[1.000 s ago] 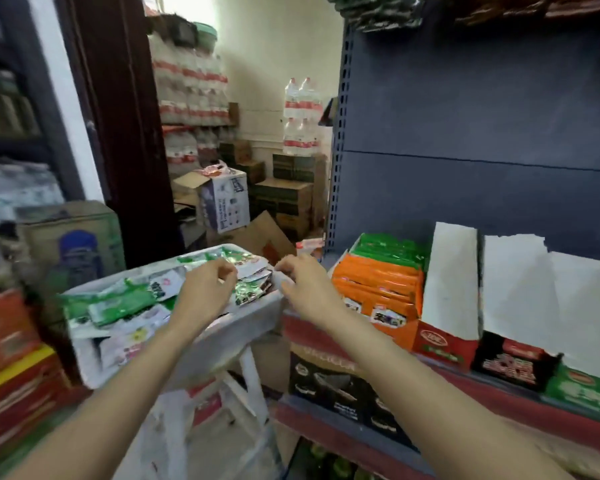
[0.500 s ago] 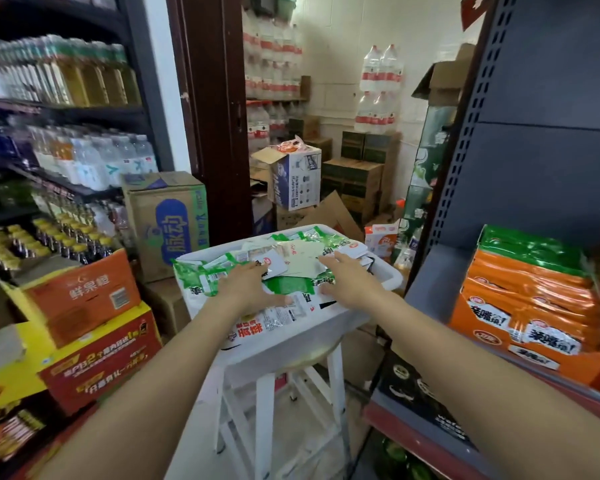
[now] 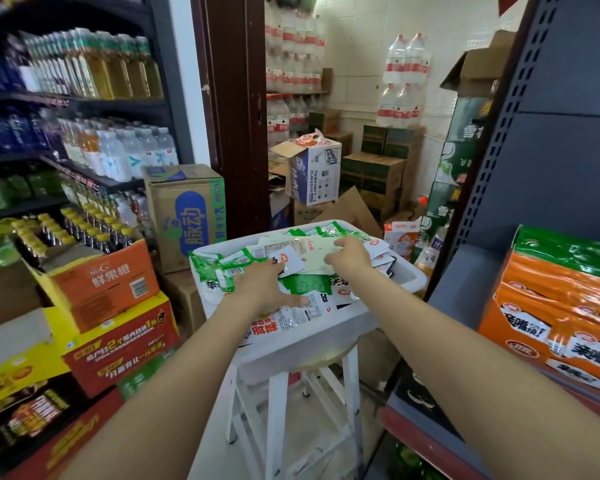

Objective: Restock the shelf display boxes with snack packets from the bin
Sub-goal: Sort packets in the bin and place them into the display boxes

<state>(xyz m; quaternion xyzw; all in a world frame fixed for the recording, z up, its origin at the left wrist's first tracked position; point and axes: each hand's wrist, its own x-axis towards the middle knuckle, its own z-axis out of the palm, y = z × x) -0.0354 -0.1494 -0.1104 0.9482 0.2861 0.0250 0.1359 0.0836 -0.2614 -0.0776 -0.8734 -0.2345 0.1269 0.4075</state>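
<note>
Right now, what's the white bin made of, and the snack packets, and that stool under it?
White bin: probably plastic, with smooth, rounded, slightly glossy walls. Snack packets: thin plastic film, shiny and crinkled. Stool: white-painted legs, wood or metal, hard to tell; its round seat looks like pale wood.

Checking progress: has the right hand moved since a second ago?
Yes. The right hand went from the bin's right rim leftward, onto the packets inside.

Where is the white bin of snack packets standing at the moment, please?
In the head view, the bin sits centre frame on a white stool, between the drinks cartons on the left and the shelf on the right, with both hands in it.
</note>
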